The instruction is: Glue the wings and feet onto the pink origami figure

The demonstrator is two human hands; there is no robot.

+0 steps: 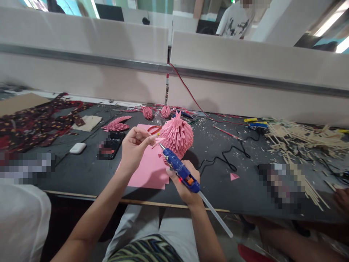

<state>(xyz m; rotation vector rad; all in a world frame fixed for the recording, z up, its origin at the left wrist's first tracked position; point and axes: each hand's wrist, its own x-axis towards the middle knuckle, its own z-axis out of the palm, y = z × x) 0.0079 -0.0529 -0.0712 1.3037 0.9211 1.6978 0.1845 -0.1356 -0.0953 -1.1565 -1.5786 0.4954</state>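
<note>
My right hand (185,181) is wrapped round a blue hot glue gun (177,165), a clear glue stick (216,214) jutting from its back end. The gun's metal nozzle points up and left, close to a small folded pink paper piece (159,141). That piece is pinched between the thumb and fingers of my left hand (137,142). Just behind the nozzle stands a round pink model of many folded paper points (178,134), its lower part partly hidden by the gun. Pink paper sheets (148,176) lie flat under my hands.
A phone (116,145), a white earbud case (77,148) and a pink folded-paper part (117,125) lie to the left. Two small pink paper balls (147,113) sit behind. A black cable (218,160), a pink triangle (233,177) and many thin wooden sticks (297,140) are on the right.
</note>
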